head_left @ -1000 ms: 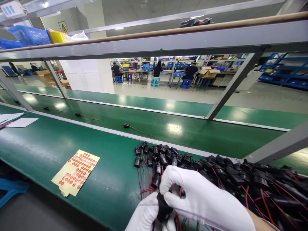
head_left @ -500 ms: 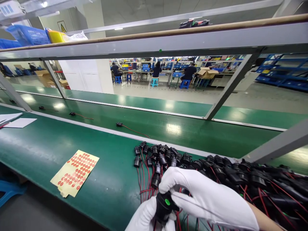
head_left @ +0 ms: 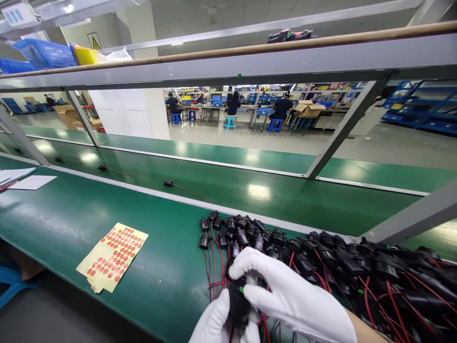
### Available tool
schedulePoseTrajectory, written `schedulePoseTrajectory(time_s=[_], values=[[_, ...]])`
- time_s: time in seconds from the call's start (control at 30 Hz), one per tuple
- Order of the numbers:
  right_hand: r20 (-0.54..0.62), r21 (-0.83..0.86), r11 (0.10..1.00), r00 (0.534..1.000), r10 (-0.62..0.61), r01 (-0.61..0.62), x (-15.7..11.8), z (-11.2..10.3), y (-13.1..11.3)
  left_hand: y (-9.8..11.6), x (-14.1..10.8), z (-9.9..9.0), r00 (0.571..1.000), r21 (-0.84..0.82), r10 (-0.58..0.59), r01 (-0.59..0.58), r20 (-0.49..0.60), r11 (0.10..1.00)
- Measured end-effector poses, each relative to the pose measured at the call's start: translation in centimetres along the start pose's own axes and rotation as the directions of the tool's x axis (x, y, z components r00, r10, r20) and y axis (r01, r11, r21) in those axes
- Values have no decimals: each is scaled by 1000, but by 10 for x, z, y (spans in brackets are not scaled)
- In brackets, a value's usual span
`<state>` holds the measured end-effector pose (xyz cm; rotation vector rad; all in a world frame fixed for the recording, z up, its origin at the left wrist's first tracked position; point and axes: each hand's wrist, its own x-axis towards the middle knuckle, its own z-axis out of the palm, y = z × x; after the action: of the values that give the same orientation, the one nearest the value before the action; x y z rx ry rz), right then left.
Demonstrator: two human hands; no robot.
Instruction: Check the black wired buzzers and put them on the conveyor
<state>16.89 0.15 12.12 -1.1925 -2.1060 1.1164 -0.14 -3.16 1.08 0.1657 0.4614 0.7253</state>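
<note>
Low in the middle of the view, my white-gloved left hand is wrapped around a black cylindrical socket. Its lower end is hidden by the glove. My right hand, gloved too, grips the socket's upper end between thumb and bent fingers. A sliver of a green dot shows beside the right fingertips. Behind and to the right of my hands lies a pile of similar black sockets with red wires, partly covered by my right hand.
A yellow sheet of red oval stickers lies left on the green bench. Several black wired parts, one of them a nearer socket, rest on the green belt beyond. Grey posts support a shelf overhead. People sit in the background.
My right hand has shifted slightly left and closed further over the socket's top, covering most of the green dot. The wired parts on the belt have moved left.
</note>
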Motion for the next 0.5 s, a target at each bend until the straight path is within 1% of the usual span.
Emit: schedulePoseTrajectory(time_s=[0.1,0.17,0.2,0.3,0.33,0.37,0.4,0.47,0.5], values=[[-71,145,989,997,-9,19,1,-5,5,11,2,6,993,-14,-10,11,118,1000],[-125,189,982,992,28,-4,0,-4,13,16,4,10,983,-9,5,-3,185,1000],[-125,203,979,991,49,-23,-1,-1,19,18,5,11,979,0,16,-17,205,1000],[-39,307,949,995,90,-74,-3,9,32,18,8,14,970,29,52,-61,237,998],[-28,340,937,995,99,-84,-4,12,35,17,9,15,968,21,56,-63,246,998],[-36,354,931,994,107,-87,-5,14,36,16,10,16,966,4,54,-57,254,998],[-67,348,934,991,114,-84,-6,15,35,16,10,16,965,-18,49,-46,259,999],[-133,300,951,984,122,-77,-7,15,31,16,11,18,963,-60,35,-20,267,998],[-146,279,957,982,120,-76,-8,14,29,16,11,18,962,-68,27,-9,273,998]])
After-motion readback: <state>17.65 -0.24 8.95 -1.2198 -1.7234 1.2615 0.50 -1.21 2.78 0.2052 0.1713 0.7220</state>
